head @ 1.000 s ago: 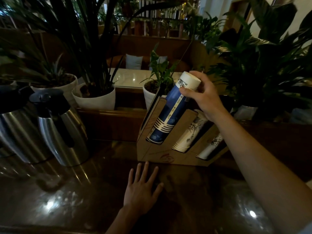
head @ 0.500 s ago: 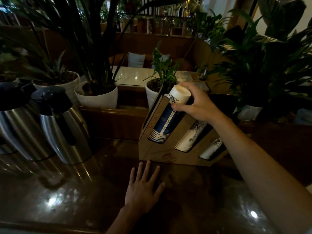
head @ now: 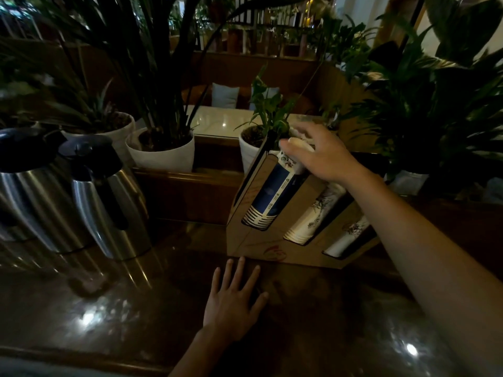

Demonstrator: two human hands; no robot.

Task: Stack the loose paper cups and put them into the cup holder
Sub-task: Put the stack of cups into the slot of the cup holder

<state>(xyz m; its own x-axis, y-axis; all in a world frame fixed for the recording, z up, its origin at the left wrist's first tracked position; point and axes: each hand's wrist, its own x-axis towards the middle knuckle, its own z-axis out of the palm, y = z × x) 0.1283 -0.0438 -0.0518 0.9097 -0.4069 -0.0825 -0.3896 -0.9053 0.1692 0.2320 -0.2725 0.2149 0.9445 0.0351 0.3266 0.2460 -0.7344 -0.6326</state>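
Observation:
A brown cardboard cup holder [head: 294,240] with three slanted slots stands on the dark glossy counter [head: 109,308]. A stack of blue paper cups [head: 269,197] with a white patterned cup on top fills the left slot. White patterned stacks sit in the middle slot [head: 313,216] and the right slot [head: 348,238]. My right hand [head: 324,156] lies over the upper end of the blue stack, fingers stretched across it and pressing on it. My left hand [head: 231,303] rests flat on the counter just in front of the holder.
Two steel jugs with black lids [head: 109,202] [head: 32,197] stand at the left. White plant pots [head: 166,153] [head: 250,151] line a wooden ledge behind the holder, with large leafy plants at the right. A table and cushioned bench lie beyond.
The blue stack has slid deeper into the left slot. My right hand followed it down and went from gripping the top cup to lying over it. My left hand stayed flat.

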